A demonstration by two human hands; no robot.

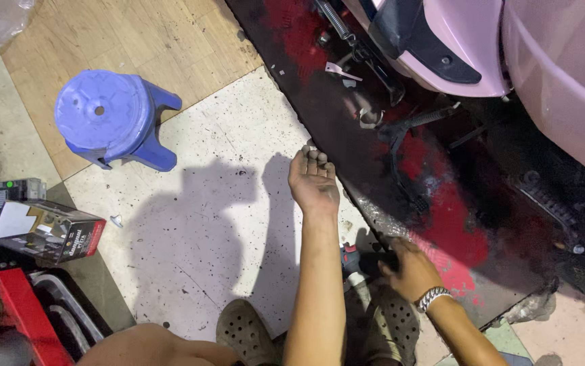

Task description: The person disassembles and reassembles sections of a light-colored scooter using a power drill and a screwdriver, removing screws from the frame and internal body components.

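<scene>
A: Where do the hands sit relative to the ramp edge?

B: The left hand (pixel 312 179) reaches forward at the near edge of the black and red ramp (pixel 434 196), fingers curled inward with the tips bunched together; whether they pinch something small cannot be told. The right hand (pixel 406 270), with a metal watch band (pixel 433 297) at the wrist, closes around a dark power tool (pixel 363 261) that lies low beside the same edge, just ahead of the perforated clogs (pixel 248 329).

A: What borders the open floor?

B: The speckled pale floor tile (pixel 204 224) spreads left of the left forearm, shadowed but unobstructed. Its far-left corner meets a blue plastic stool (pixel 113 125) standing on wood-pattern flooring. A dark cardboard box (pixel 48 230) lies well apart at the left margin, above a red tool tray (pixel 18 315).

A: And to the right?

B: The pink scooter body (pixel 543 61) overhangs the ramp, with a coil spring (pixel 336 20) and stand parts beneath it.
</scene>
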